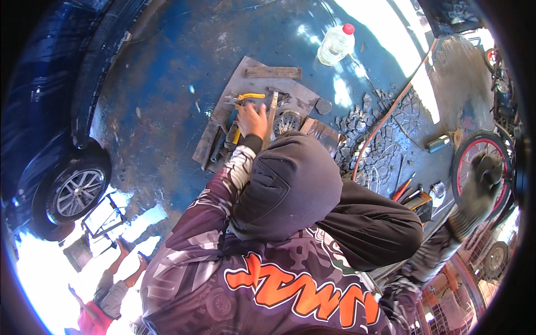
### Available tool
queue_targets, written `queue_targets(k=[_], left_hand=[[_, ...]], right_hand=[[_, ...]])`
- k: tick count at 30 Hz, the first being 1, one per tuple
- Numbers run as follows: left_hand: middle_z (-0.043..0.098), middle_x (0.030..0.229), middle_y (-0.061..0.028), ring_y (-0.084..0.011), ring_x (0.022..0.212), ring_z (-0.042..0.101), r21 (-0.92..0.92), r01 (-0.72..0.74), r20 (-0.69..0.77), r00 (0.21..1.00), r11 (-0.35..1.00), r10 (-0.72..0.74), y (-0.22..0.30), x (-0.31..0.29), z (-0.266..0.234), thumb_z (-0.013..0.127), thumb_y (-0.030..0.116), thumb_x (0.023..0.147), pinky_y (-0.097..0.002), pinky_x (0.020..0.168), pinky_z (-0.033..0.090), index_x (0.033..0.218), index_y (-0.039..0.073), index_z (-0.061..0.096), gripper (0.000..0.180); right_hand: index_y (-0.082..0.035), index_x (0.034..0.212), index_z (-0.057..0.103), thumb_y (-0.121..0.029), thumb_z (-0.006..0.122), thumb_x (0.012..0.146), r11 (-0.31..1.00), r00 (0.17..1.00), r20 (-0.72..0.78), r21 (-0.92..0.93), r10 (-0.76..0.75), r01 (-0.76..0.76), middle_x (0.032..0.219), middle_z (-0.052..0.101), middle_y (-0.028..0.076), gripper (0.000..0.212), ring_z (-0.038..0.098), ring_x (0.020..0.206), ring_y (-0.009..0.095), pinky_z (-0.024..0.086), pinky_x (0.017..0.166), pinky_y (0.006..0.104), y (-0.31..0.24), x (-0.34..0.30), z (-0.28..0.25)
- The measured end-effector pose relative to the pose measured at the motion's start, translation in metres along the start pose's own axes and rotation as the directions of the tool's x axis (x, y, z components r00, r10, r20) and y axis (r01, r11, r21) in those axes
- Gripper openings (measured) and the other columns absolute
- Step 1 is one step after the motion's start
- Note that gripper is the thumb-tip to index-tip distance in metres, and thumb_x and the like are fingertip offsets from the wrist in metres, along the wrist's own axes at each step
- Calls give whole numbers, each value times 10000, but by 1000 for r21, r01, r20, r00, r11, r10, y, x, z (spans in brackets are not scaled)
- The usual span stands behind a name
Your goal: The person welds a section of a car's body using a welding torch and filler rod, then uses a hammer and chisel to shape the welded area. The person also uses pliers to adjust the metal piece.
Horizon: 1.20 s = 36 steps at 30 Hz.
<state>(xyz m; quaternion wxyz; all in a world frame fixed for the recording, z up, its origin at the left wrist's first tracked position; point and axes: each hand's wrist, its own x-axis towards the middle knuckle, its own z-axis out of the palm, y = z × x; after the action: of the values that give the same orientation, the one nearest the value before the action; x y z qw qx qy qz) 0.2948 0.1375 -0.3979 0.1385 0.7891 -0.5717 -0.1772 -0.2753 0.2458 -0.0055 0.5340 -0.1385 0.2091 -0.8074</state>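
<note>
The half-curled left hand [253,121] is nearer the wooden-handled hammer [272,113], just beside it at three o'clock, lying twelve-to-six. Gloved right hand [480,184], loosely curled, is well apart; I cannot tell whether either grips anything.

On the board [239,81], pliers [251,96] lie left of the hammer [272,114] — a wood strip [273,72] beyond; bottle [335,48] farther right — car [47,106] far left.

The person's two hands show: one bare left hand [252,120] and one gloved right hand [481,181]. There is one hammer [272,113], one far bottle [335,50], one car [33,117] with one visible car wheel [79,191] at left, and one red-rimmed wheel [481,136] at right. Dark fragments [365,120] are too many to count.
</note>
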Motion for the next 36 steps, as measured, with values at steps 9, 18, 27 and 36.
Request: queue_targets(k=[9,18,27,36], left_hand=[[625,1406,-185,-360,1291,615,111,769,174,608,629,-775,-34,99,7,656,463,940,-480,1067,511,1341,-43,614,647],[757,1113,-220,-414,1017,733,-45,255,-2,967,966,-256,-61,76,28,962,301,649,-494,910,590,1153,16,693,639],[776,902,-139,-191,821,711,-338,-74,298,937,938,181,77,73,-65,814,306,912,-366,748,554,979,-24,756,341],[666,1013,-31,-129,946,593,-563,-491,-22,813,665,582,263,24,-282,737,218,993,-312,860,460,1001,21,704,200]], right_hand=[[66,1349,608,-233,620,1049,970,933,-267,-96,-242,224,1317,645,215,424,583,1269,379,423,1160,580,70,-84,14],[-19,1404,587,-361,518,1116,964,944,-195,-52,-267,261,1287,675,151,453,633,1194,322,504,1057,526,83,-97,38],[-27,1385,601,-369,485,1128,977,961,-183,15,-205,211,1282,683,131,443,652,1168,288,498,1048,488,87,-108,26],[2,1386,601,-342,493,1131,952,928,-278,106,-248,286,1200,676,115,442,671,1041,239,560,838,367,89,-142,26]])
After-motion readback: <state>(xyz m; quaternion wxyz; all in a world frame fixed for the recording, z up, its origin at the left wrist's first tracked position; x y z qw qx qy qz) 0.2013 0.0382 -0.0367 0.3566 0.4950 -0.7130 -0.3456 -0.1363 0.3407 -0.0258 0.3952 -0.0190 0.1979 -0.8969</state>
